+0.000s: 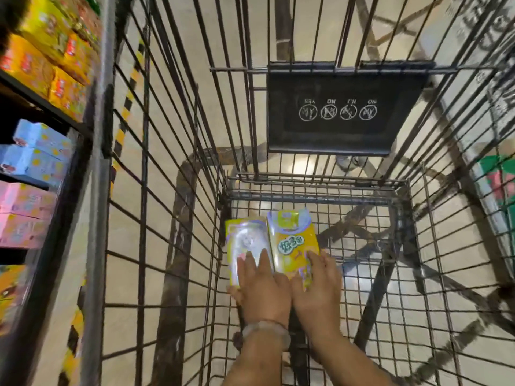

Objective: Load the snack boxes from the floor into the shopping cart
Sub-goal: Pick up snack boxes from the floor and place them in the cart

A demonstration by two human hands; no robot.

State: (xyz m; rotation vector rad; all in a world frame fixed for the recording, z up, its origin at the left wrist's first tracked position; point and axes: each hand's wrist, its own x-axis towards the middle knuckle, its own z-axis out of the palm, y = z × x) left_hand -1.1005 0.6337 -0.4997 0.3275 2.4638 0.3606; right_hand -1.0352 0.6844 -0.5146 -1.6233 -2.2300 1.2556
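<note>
A: Store aisle, shelves of boxed goods (pixel 41 65) at left; the shopping cart (pixel 362 274) stood over pale floor. Where were the snack boxes?

B: Two lay side by side on the cart's wire bottom: left box (pixel 245 243), right box (pixel 292 240). The left hand (pixel 262 285) and right hand (pixel 316 288) pressed on them with fingers extended, gripping nothing. Best practice: square them flush into the corner before lifting the palms.

cart (pixel 167 218) top: open | floor right of 2 boxes (pixel 273 246): free | wire walls enclose all sides
</note>
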